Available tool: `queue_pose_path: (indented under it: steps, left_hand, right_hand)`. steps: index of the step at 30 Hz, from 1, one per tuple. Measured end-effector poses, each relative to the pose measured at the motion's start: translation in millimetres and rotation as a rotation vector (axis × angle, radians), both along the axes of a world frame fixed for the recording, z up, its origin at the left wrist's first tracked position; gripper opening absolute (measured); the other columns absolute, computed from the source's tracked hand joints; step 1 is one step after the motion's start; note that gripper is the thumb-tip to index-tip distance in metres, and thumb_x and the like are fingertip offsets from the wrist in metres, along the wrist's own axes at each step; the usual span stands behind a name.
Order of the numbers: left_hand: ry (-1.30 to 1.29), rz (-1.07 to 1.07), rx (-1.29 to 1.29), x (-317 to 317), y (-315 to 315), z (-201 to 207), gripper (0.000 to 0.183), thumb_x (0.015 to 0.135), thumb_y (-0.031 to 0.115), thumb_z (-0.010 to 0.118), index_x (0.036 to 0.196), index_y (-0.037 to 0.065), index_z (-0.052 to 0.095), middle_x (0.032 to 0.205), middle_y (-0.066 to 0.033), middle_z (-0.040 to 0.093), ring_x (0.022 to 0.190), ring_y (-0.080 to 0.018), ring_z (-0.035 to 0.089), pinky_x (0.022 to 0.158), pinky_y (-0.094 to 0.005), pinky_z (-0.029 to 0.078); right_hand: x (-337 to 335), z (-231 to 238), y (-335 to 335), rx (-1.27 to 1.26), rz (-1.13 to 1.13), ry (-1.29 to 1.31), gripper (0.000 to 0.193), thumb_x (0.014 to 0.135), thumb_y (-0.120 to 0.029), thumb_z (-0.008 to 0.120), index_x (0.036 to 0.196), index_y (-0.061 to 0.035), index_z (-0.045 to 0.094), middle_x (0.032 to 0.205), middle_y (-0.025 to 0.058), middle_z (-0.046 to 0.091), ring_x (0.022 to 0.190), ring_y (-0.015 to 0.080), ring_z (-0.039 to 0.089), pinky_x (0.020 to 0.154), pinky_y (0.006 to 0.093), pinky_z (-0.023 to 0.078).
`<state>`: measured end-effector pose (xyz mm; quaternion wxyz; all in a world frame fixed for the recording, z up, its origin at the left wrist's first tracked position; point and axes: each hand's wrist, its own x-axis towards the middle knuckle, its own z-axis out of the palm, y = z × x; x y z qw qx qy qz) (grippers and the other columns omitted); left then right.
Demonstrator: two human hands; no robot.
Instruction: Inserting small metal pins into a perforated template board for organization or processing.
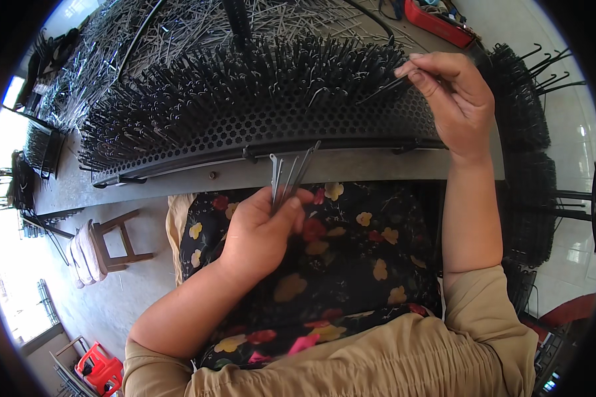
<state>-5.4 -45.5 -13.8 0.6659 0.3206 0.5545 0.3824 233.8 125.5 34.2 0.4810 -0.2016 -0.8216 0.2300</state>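
Observation:
My left hand is closed around a small bunch of thin grey metal strips, which fan upward above my lap near the table edge. Up at the right end of a black perforated rack, my right hand pinches a thin dark metal strip between thumb and fingertips. That strip slants down to the left over the rack. Many dark strips with hooked tips stand upright, packed closely in the rack's holes. Toward its front right, more bare holes show.
Loose metal strips lie heaped behind the rack on the grey table. A red case sits at the far right. Dark racks with hooks stand along the right side. A wooden stool and a red plastic stool are at left.

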Motion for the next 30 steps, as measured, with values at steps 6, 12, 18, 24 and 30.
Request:
queue_pose_path:
  steps: [6,12,18,24,30]
  left_hand:
    - [0.002,-0.009,-0.005,-1.0,0.1,1.6,0.017,0.096,0.009,0.048,0.108,0.003,0.059,0.071,0.0012,0.050,0.047,-0.0039,0.037,0.041,-0.0198,0.029]
    - [0.022,0.005,-0.014,-2.9,1.1,2.2,0.017,0.096,0.010,0.048,0.108,0.003,0.059,0.071,0.0012,0.050,0.046,-0.0040,0.036,0.041,-0.0202,0.030]
    - [0.023,0.006,-0.020,-0.5,2.3,2.5,0.017,0.096,0.009,0.048,0.107,0.002,0.059,0.070,0.0014,0.050,0.046,-0.0043,0.036,0.041,-0.0203,0.030]
    - [0.026,0.011,-0.026,-0.5,2.0,4.4,0.018,0.096,0.009,0.047,0.107,0.001,0.059,0.069,0.0015,0.049,0.046,-0.0043,0.036,0.041,-0.0207,0.030]
    - [-0.009,0.034,-0.037,-0.6,1.8,3.2,0.018,0.097,0.009,0.046,0.107,0.001,0.058,0.069,0.0011,0.049,0.045,-0.0048,0.036,0.041,-0.0211,0.030]
  right_hand:
    - [-26.7,17.5,-4.9,0.152,0.020,-0.282,0.018,0.079,0.011,0.065,0.095,0.0020,0.066,0.083,0.0096,0.067,0.079,0.0171,0.066,0.071,0.0246,0.051]
    - [-28.1,10.5,-3.0,0.226,-0.128,-0.296,0.020,0.076,0.007,0.067,0.095,-0.0009,0.069,0.081,0.0083,0.069,0.079,0.0201,0.066,0.073,0.0275,0.050]
    - [-27.5,8.5,-3.6,0.351,-0.157,-0.363,0.023,0.075,0.004,0.067,0.096,-0.0033,0.071,0.086,0.0063,0.072,0.094,0.0244,0.066,0.083,0.0308,0.050]
    - [-26.0,4.9,-6.6,0.330,-0.168,-0.391,0.025,0.074,0.004,0.068,0.097,-0.0044,0.072,0.090,0.0062,0.072,0.101,0.0266,0.065,0.085,0.0323,0.050]
    - [-22.9,1.4,-6.2,0.260,-0.190,-0.323,0.022,0.077,0.003,0.068,0.098,-0.0030,0.071,0.095,0.0072,0.072,0.106,0.0277,0.064,0.094,0.0383,0.048]
